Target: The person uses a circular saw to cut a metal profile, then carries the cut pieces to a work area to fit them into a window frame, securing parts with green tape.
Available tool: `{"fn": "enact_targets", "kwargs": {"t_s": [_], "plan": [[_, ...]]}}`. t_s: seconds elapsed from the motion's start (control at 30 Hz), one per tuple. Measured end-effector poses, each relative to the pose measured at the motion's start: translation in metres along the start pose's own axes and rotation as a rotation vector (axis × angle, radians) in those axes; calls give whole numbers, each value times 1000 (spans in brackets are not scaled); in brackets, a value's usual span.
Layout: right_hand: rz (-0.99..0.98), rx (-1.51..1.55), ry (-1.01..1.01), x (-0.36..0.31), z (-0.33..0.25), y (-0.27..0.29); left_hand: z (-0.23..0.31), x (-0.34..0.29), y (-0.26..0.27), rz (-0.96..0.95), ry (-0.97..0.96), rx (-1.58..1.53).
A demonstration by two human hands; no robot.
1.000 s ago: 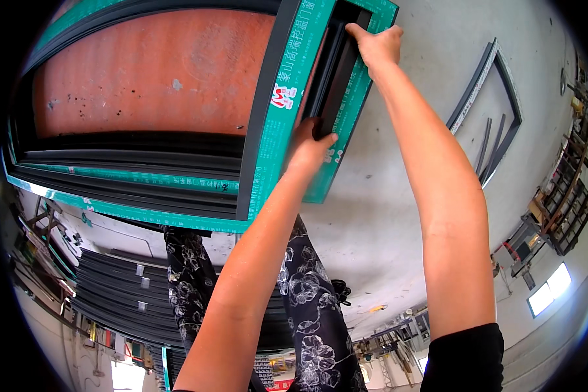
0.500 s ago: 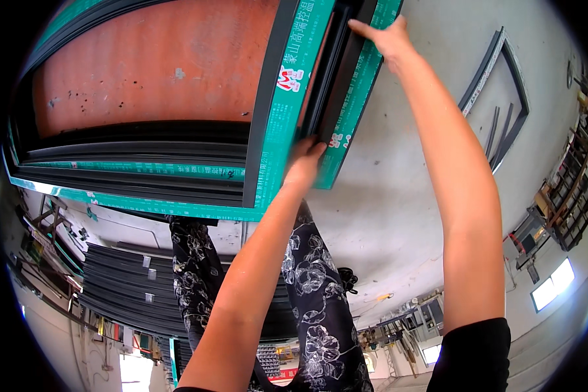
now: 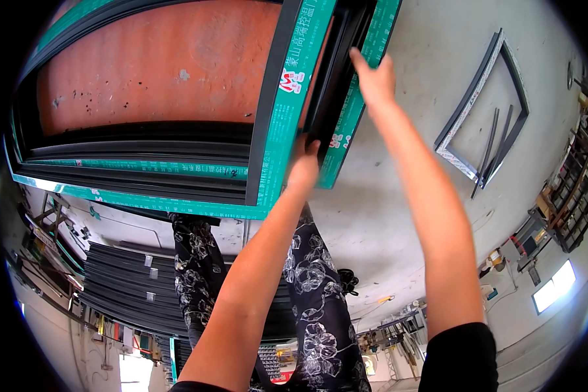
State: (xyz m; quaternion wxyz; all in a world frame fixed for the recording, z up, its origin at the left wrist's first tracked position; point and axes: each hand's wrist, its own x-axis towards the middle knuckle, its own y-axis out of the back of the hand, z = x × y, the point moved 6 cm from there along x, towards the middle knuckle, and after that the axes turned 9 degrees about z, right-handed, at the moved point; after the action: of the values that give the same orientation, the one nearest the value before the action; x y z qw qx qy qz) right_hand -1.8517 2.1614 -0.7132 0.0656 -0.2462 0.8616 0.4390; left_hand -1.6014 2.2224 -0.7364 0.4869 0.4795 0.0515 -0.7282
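Note:
A large window frame (image 3: pixel 260 157) of black profiles covered with green printed film lies in front of me. Along its right side runs a separate-looking green-and-black section, with a long black strip (image 3: pixel 321 98) in the gap. My left hand (image 3: pixel 302 168) is at the near end of this gap, fingertips closed round the strip's lower end; motion blurs it slightly. Farther up, my right hand (image 3: pixel 377 85) rests on the green film of the right section (image 3: pixel 346 124). Its thumb and a finger are spread apart, and the thumb reaches over the black channel. The other fingers are hidden.
A reddish-orange worn surface (image 3: pixel 150 65) shows through the frame. On the grey floor to the right lies a smaller frame (image 3: pixel 445 140) with loose black strips (image 3: pixel 491 150). A stack of dark profiles (image 3: pixel 124 281) is behind my legs; a metal rack (image 3: pixel 571 202) stands far right.
My right hand has slid toward me along the right section. My left hand stays near the same spot. The view has shifted slightly.

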Motion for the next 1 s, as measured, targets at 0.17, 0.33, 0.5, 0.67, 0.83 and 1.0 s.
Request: {"fn": "enact_targets", "kwargs": {"t_s": [0.17, 0.33, 0.5, 0.67, 0.83, 1.0], "plan": [[213, -123, 162, -110, -3, 31, 40, -38, 26, 150, -117, 80], [-79, 503, -404, -178, -4, 18, 55, -92, 39, 136, -257, 9], [141, 254, -148, -206, 26, 46, 38, -141, 78, -33, -253, 21], [126, -381, 90, -206, 70, 46, -7, -172, 175, -145, -160, 156], [2, -643, -39, -208, 51, 30, -76, -185, 314, -51, -144, 522], [111, -610, 114, -214, 27, 44, -97, -221, 438, 49, -67, 702]]}}
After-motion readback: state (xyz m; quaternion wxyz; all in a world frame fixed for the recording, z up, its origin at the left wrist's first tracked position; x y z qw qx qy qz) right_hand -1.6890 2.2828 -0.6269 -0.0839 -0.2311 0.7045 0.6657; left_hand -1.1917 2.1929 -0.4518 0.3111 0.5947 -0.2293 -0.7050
